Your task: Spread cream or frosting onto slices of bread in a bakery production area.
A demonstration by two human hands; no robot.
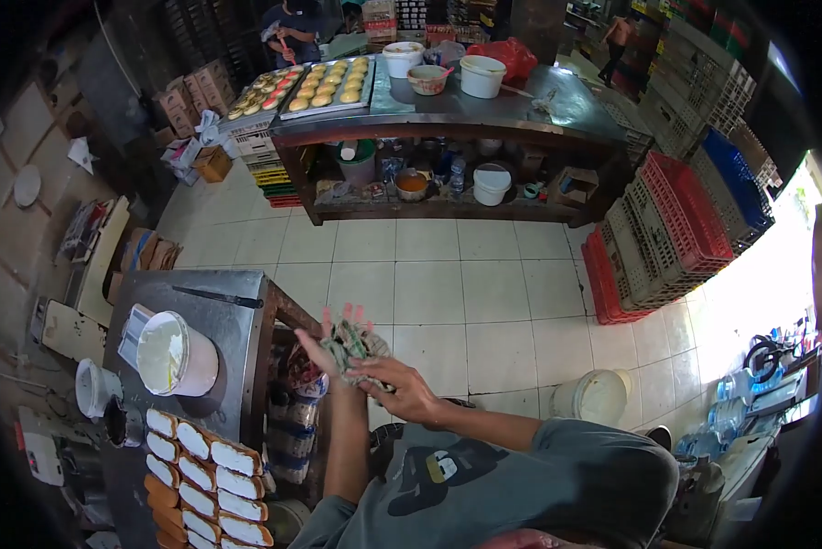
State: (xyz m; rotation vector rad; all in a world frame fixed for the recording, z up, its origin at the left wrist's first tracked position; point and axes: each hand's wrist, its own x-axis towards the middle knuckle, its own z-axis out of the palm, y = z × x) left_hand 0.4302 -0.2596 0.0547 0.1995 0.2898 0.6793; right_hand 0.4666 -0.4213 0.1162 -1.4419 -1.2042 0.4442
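Observation:
A crumpled green and white cloth [350,344] is between my two hands, above the tiled floor beside a metal-topped table. My left hand [320,355] has its fingers spread and its palm against the cloth. From the other side my right hand [403,390] grips the cloth and presses it to that palm. On the metal-topped table [229,374] stands a white bucket [195,360] smeared with white cream. A long knife [219,296] lies near the table's far edge. Rows of bread pieces topped with white cream [239,484] sit at the near end.
Across the floor is a long worktable [411,123] with trays of round buns [332,86] and white tubs [482,77]. A person [294,34] stands behind it. Stacked plastic crates [665,233] rise at right. A lidded bucket [589,396] stands on the floor nearby.

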